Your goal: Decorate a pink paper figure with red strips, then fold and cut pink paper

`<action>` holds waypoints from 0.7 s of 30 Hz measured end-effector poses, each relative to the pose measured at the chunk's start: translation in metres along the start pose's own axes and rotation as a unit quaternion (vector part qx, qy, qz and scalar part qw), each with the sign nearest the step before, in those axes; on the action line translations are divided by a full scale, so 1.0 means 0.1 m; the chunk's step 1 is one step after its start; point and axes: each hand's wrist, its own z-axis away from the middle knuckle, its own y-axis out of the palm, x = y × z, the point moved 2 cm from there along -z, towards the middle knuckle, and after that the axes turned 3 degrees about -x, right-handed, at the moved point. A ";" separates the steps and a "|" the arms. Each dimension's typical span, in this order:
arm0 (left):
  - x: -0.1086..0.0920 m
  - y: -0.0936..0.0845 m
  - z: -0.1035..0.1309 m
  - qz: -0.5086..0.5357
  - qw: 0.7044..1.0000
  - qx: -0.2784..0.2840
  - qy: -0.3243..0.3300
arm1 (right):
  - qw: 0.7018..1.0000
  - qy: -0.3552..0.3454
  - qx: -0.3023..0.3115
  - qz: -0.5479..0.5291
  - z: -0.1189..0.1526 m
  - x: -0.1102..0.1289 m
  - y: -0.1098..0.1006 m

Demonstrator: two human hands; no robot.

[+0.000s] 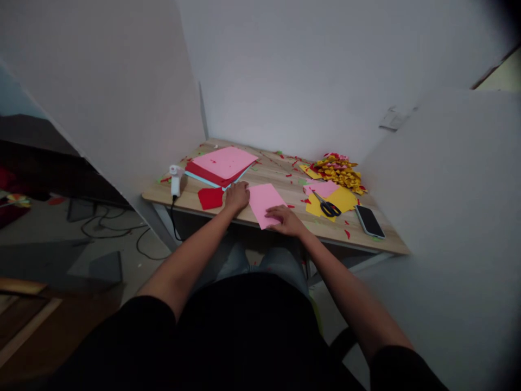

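Note:
A pink sheet (264, 200) lies near the front edge of the wooden table, its lower corner past the edge. My right hand (284, 219) has the sheet's lower right part between thumb and fingers. At the sheet's upper left, my left hand (237, 196) rests with its fingers close together; what they hold, if anything, is too small to tell. A red piece (210, 199) is just left of that hand. Behind it is a stack of large sheets, with pink (228, 161) on top and red and light blue below.
Black-handled scissors (329, 208) lie on yellow sheets (344, 200) at the right, beside a phone (369, 221). Behind them is a pile of yellow and red pieces (340, 172). A white corded tool (176, 182) stands at the left. Walls enclose the table.

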 end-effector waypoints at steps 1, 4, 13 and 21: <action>0.01 0.01 -0.01 0.003 1.000 -0.001 -0.002 | 1.000 0.003 0.002 -0.003 0.00 0.00 0.00; 0.02 0.04 -0.01 0.007 1.000 -0.007 -0.005 | 1.000 0.012 0.006 -0.012 0.00 0.00 0.01; 0.03 0.01 -0.01 0.058 0.998 -0.036 -0.010 | 0.983 0.122 -0.123 -0.055 0.06 -0.20 0.05; 0.09 -0.02 -0.02 0.128 0.989 -0.069 -0.029 | 0.892 0.261 -0.326 -0.171 0.16 -0.51 -0.04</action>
